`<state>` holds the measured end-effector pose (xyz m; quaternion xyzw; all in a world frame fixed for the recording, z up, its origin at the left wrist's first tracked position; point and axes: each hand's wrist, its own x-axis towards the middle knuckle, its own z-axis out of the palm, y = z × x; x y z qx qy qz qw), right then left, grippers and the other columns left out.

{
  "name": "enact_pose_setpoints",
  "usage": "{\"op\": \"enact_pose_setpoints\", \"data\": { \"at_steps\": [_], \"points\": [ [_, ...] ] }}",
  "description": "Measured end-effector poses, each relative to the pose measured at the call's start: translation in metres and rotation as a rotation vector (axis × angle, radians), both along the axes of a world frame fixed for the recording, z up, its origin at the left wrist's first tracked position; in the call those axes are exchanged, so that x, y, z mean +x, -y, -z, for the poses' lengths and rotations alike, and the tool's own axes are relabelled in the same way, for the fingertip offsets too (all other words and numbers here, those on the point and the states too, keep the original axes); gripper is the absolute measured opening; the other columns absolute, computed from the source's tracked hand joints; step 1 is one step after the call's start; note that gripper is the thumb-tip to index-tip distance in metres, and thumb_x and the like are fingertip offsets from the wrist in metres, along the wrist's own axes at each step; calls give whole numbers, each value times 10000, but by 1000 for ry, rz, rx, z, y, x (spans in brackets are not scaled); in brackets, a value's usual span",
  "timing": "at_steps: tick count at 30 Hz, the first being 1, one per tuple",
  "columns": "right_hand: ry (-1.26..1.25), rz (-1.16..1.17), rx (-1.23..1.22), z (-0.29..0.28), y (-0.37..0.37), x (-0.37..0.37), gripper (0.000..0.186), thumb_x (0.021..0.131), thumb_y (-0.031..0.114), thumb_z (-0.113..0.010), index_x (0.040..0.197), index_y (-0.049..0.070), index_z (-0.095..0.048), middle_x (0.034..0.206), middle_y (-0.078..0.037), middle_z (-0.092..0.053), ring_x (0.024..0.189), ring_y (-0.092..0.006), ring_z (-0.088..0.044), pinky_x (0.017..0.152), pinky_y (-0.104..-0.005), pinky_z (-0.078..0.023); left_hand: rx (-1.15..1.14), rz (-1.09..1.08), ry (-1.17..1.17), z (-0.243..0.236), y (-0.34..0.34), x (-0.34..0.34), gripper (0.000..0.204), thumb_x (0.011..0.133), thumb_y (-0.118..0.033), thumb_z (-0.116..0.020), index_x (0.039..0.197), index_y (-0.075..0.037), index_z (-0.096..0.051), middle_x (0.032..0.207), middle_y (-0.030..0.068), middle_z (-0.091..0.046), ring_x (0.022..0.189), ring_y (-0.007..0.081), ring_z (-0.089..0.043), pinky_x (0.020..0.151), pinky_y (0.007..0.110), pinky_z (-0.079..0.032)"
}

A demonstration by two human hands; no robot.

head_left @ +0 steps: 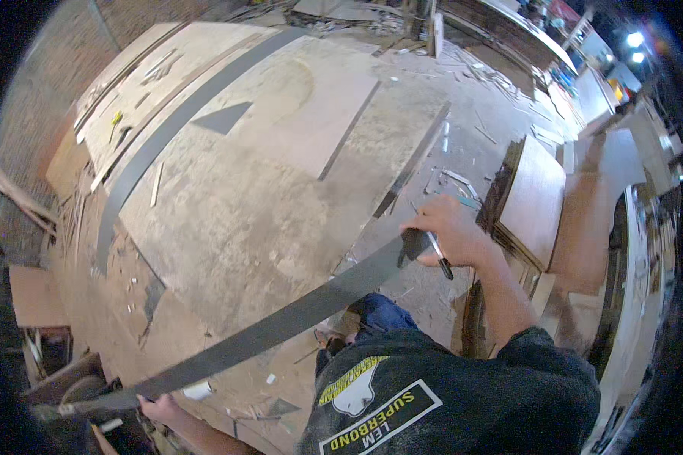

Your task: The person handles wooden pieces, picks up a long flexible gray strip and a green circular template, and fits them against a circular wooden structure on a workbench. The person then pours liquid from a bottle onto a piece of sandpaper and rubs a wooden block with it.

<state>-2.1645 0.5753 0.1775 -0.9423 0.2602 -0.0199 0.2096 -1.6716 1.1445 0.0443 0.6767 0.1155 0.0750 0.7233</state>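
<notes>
A long, flat dark grey strip [281, 322] slants across in front of my body, from the lower left up toward the centre right. My right hand [459, 227] is closed on its upper end and also has a black-and-white pen [441, 258] between the fingers. At the lower left, my left hand [163, 412] grips the strip's edge near its other end; most of those fingers are hidden under it. Beyond the strip lies a wide, dusty board surface [235, 220]. Another long grey strip [155, 140] and a grey triangular offcut [224, 119] rest on that surface.
Stacked wooden panels [535, 201] stand at the right. Wood scraps [501, 83] litter the floor at the far right. A small yellow-and-black tool [116, 119] lies at the far left of the boards. Offcuts and a brown panel [36, 296] are at the left.
</notes>
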Motion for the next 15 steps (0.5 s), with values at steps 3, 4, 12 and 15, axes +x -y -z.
{"op": "enact_pose_setpoints", "data": {
  "at_steps": [3,4,12,15],
  "points": [
    [-79,28,-126,-11,32,13,644,619,275,-864,1233,192,-690,1187,-95,-620,1216,-318,-525,1107,-552,-301,22,-1,-67,30,12,-33,272,967,-191,-597,1142,13,-635,857,82,-598,741,252,-591,668,409,-504],
    [-78,36,-221,-15,44,18,652,625,230,-870,1249,199,-682,1227,-91,-605,1239,-307,-515,1114,-564,-299,23,-1,-95,41,17,-42,268,961,-187,-604,1137,12,-634,835,75,-591,722,244,-587,650,400,-500],
    [-172,41,-290,86,207,57,502,750,89,-764,1226,230,-688,1211,-76,-604,1295,-291,-499,1018,-639,-370,572,522,-124,93,70,-129,243,915,-155,-660,1098,0,-625,656,17,-537,571,178,-548,508,336,-471],
    [-232,-47,-219,149,246,83,445,762,44,-714,1169,225,-711,1125,-61,-635,1229,-285,-547,941,-603,-446,-251,-294,-609,156,58,-122,343,1031,-377,-571,1019,-44,-652,899,73,-677,773,196,-611,707,350,-549]
  ]
}}
